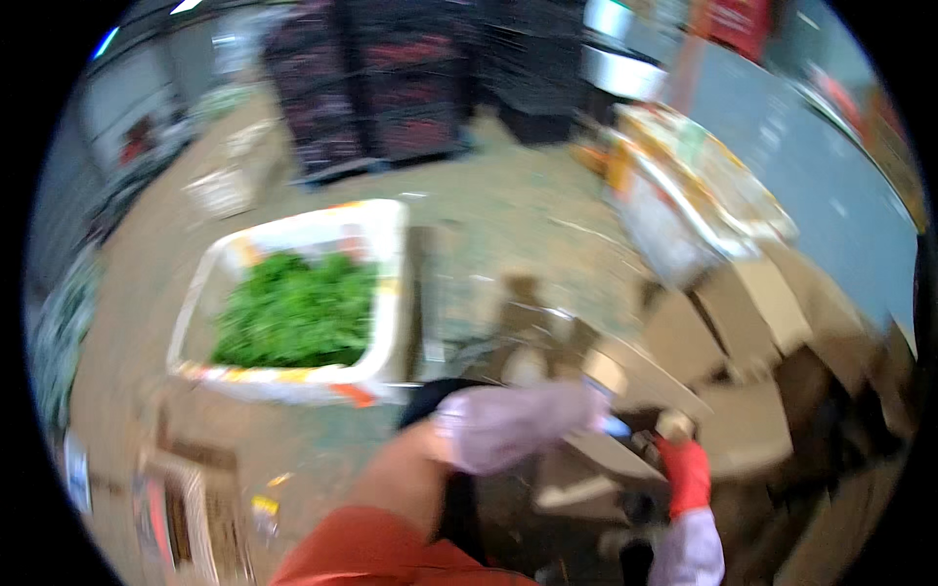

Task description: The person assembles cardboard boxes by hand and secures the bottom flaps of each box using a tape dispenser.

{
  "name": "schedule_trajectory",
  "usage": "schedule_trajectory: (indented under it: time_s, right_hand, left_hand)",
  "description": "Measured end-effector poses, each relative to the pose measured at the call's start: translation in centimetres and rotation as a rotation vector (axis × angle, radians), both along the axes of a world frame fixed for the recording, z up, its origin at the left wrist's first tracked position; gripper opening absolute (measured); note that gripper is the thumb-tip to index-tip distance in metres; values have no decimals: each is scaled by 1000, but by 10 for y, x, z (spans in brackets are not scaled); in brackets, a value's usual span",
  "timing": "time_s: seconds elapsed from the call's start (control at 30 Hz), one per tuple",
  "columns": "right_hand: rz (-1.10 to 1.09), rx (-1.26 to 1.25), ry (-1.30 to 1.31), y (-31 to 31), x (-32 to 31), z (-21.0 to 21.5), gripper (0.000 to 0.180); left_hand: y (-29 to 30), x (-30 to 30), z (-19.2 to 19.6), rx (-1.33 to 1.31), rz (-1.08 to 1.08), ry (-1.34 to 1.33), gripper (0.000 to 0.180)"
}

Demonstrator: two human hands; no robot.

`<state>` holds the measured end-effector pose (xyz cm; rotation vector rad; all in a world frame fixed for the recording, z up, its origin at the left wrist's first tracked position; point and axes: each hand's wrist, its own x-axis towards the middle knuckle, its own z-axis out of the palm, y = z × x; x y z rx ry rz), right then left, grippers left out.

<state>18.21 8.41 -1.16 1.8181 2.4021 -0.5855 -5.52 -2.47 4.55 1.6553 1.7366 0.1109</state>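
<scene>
Nearest to me, at the bottom of the frame, an orange-red garment (391, 547) leads into a left arm covered by a pale lilac sleeve (518, 425). Beyond it, right of centre, the left hand (604, 373) is at the edge of an open brown carton (650, 378). The right hand (675, 426), above a red cuff (688, 477), is at the carton's other side, a little lower and farther right. Both are smeared by blur; I can't tell how far the fingers are spread or whether they have hold of the cardboard.

I'd judge that the step in hand is working the carton's flaps, though whether they're being opened or folded I can't say. The next move, to my mind, calls for a sure pinch on a flap edge with one hand while the other steadies the wall.

The carton sits right of centre, low in the frame, its mouth seemingly facing up. Its long axis, as far as the flaps show, slants from mid-frame down toward the lower right.

More open cardboard boxes (743, 430) crowd its right side. Farther off, left of centre, a white foam tub (396, 293) holds leafy greens (298, 308); another foam tub (669, 230) is at upper right. Farthest back, dark stacked crates (391, 88) stand on the floor (518, 186) at the top.
</scene>
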Motion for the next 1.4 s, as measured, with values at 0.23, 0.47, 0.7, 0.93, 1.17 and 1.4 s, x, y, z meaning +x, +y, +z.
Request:
schedule_trajectory:
  time_s: [0.23,0.47,0.7,0.93,1.17,1.4]
  right_hand:
    - [38,1,-232,-1,9,13,52]
    - [142,38,-274,-12,9,16,52]
    - [101,-10,-215,-2,7,15,61]
    - [-150,-251,-295,16,10,-2,118]
    - [-237,-238,-281,13,16,16,79]
    - [-463,84,657,10,31,-14,52]
  left_hand:
    - [-42,23,-17,283,-151,-31,40]
    - [-36,10,-45,361,-279,139,18]
    - [1,-18,-19,220,-414,-44,64]
    - [12,-12,-71,120,-176,76,59]
    - [24,-11,-87,-78,67,-79,67]
    - [19,-15,-98,127,361,-374,71]
